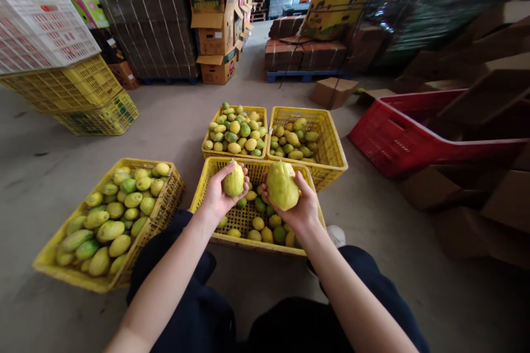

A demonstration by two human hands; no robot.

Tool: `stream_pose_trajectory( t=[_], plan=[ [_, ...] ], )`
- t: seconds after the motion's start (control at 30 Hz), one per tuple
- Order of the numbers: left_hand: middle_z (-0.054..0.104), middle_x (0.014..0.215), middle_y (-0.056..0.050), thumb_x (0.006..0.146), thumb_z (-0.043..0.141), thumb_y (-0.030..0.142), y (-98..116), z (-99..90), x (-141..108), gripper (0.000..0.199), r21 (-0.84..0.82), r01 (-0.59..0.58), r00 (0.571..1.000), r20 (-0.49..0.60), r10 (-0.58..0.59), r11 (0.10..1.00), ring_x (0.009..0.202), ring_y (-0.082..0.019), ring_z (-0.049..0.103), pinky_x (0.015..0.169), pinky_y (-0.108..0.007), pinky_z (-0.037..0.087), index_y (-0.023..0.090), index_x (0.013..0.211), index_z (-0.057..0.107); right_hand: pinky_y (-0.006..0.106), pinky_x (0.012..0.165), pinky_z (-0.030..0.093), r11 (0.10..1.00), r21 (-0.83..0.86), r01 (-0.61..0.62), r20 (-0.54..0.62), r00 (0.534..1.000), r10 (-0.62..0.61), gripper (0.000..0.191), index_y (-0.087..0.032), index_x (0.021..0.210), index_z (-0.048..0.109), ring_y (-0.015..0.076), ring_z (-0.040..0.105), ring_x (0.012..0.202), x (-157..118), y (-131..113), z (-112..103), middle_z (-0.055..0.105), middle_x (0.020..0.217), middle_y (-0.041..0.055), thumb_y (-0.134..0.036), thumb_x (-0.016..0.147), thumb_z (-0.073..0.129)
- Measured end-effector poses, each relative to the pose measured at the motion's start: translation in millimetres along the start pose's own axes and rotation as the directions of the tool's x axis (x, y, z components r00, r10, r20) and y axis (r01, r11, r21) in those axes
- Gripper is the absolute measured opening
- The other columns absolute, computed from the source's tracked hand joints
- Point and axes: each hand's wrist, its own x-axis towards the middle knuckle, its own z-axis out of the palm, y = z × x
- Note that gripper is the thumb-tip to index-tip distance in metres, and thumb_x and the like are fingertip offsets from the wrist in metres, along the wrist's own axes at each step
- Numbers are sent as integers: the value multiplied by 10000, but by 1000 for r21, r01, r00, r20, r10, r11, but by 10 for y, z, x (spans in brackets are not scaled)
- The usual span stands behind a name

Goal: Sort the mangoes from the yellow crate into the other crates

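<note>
The left hand (pixel 219 190) has its grip closed around a small fruit (pixel 234 181), thumb and fingers on opposite sides. The right hand (pixel 305 205) grips a large fruit (pixel 283 185) from below and the sides, its bulk probably calling for that wider, cupped support. Both fruits are held apart above the near crate (pixel 248 245), their facing sides uncovered. The back-left crate (pixel 234 155), back-right crate (pixel 332 143) and left crate (pixel 170 198) cluster around it on the floor (pixel 165 113), seemingly for easy reach.

Dim o/all, bright light from bkgd, edges blurred/stretched.
</note>
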Motion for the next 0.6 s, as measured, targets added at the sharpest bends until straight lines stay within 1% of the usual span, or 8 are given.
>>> stream_pose_trajectory(
  t=[0.17, 0.27, 0.37, 0.43, 0.5, 0.53, 0.57, 0.6],
  plan=[
    [634, 776, -50, 719, 659, 207, -23, 1, 9, 164, 34, -46, 999, 20, 46, 998, 655, -119, 603, 563, -211, 499, 120, 855, 625, 391, 719, 587, 1000, -19, -5, 4, 1000, 5, 414, -190, 941, 663, 280, 679, 933, -21, 3, 41, 725, 908, 89, -495, 661, 652],
    [640, 773, -49, 707, 664, 201, -29, 7, 8, 171, 68, -85, 996, 21, 84, 994, 644, -121, 605, 564, -217, 495, 115, 851, 635, 425, 755, 581, 1000, -20, 3, -6, 1000, -4, 388, -207, 916, 665, 298, 674, 954, -33, 4, 75, 728, 859, 76, -472, 632, 671],
    [648, 776, -48, 688, 680, 212, -38, 10, 11, 186, 135, -141, 990, 15, 141, 981, 632, -123, 605, 573, -232, 490, 119, 843, 642, 456, 795, 565, 999, -46, 26, -12, 1000, -26, 354, -218, 900, 661, 308, 669, 970, -35, 17, 85, 726, 838, 70, -445, 628, 680],
    [656, 783, -46, 672, 701, 239, -56, 4, 17, 209, 208, -177, 984, 24, 176, 962, 625, -127, 605, 589, -248, 489, 126, 840, 646, 465, 816, 556, 996, -74, 55, -17, 998, -57, 347, -213, 884, 659, 314, 665, 976, -25, 40, 74, 724, 833, 72, -433, 619, 700],
    [663, 787, -33, 659, 735, 265, -87, -8, 23, 227, 327, -249, 967, 41, 250, 911, 640, -129, 606, 629, -253, 482, 141, 831, 653, 465, 834, 548, 987, -109, 115, -30, 992, -119, 363, -214, 883, 662, 313, 663, 966, -9, 73, 51, 723, 838, 62, -406, 587, 748],
    [664, 786, -21, 649, 757, 268, -105, -15, 25, 230, 402, -307, 948, 49, 314, 863, 662, -128, 606, 663, -248, 475, 151, 822, 659, 461, 841, 543, 978, -140, 155, -35, 986, -161, 387, -216, 897, 665, 308, 664, 954, -2, 89, 39, 724, 850, 54, -384, 566, 776],
    [663, 781, -7, 632, 781, 259, -122, -23, 24, 232, 477, -371, 918, 60, 391, 797, 691, -128, 604, 701, -240, 463, 163, 809, 665, 453, 848, 539, 962, -186, 200, -34, 977, -210, 424, -219, 925, 670, 300, 664, 941, 2, 104, 29, 725, 872, 46, -359, 547, 801],
    [660, 775, 5, 608, 803, 240, -138, -29, 22, 238, 547, -432, 879, 79, 469, 717, 725, -130, 601, 739, -230, 447, 175, 796, 673, 443, 858, 533, 937, -244, 250, -27, 964, -265, 469, -224, 965, 672, 289, 661, 938, 1, 114, 23, 725, 908, 38, -332, 533, 820]
  ],
)
